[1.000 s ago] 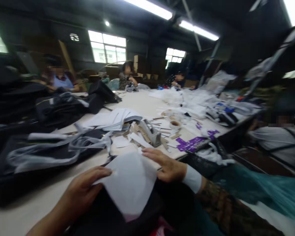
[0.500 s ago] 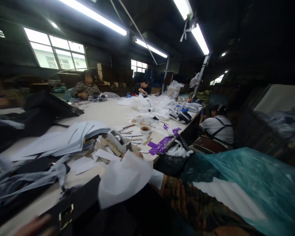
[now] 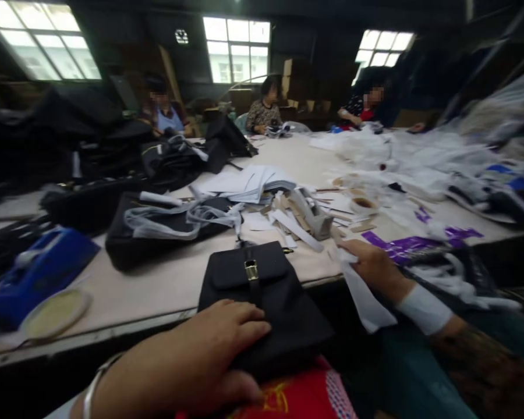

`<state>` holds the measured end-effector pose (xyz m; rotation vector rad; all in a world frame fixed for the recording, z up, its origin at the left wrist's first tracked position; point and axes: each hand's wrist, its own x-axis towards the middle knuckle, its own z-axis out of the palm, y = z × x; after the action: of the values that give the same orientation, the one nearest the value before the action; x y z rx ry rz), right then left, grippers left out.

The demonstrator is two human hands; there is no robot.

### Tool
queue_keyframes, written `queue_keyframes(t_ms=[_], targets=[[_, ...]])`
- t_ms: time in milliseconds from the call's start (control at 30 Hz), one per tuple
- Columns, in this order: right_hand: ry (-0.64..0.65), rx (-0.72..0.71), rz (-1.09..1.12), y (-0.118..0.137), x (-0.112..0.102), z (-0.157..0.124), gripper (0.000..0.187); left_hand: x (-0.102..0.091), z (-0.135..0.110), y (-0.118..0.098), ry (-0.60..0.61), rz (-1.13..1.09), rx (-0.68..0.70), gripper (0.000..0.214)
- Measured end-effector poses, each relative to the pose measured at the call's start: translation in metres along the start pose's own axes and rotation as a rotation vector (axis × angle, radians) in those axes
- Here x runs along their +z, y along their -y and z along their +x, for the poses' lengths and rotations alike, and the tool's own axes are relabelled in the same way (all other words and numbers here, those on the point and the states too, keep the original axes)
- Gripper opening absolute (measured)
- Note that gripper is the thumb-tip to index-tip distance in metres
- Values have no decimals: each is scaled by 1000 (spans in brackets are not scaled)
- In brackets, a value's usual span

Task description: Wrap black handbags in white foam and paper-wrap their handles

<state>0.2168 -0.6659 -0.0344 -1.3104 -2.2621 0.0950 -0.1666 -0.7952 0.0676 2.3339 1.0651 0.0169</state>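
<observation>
A black bag (image 3: 288, 317) with a flap and a gold-coloured buckle (image 3: 250, 269) leans across the table's front edge, just above a red cloth. My left hand (image 3: 227, 343) holds this bag by its lower left side, the fingers over its front and the thumb near the bottom edge. To the right of the bag, my right hand (image 3: 371, 265) is closed on a thin white sheet (image 3: 367, 297), which hangs down below the tabletop. Motion blurs that hand's fingertips. Behind the bag lies another black bag (image 3: 174, 224) with pale translucent strips across it.
A blue tape dispenser (image 3: 43, 267) and a round tape roll (image 3: 56, 314) lie at left. Stacked white sheets (image 3: 248, 181), a grey tape dispenser (image 3: 310, 215), paper scraps and purple tape (image 3: 393, 247) cover the middle and right. Several people sit across the table.
The view has swung right-to-left, bringing the buckled bag to the centre. My left hand has come onto the bag. The white sheet in my right hand has moved off the bag to its right.
</observation>
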Motion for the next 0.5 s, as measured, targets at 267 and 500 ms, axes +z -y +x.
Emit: queue_keyframes(t_ms=[267,500], targets=[[60,-138,284,52,13,16,28,-1,15,31,-178,208,96,57],[284,-184,408,103,1,54,31,-18,48,91,-474,489,-44,47]])
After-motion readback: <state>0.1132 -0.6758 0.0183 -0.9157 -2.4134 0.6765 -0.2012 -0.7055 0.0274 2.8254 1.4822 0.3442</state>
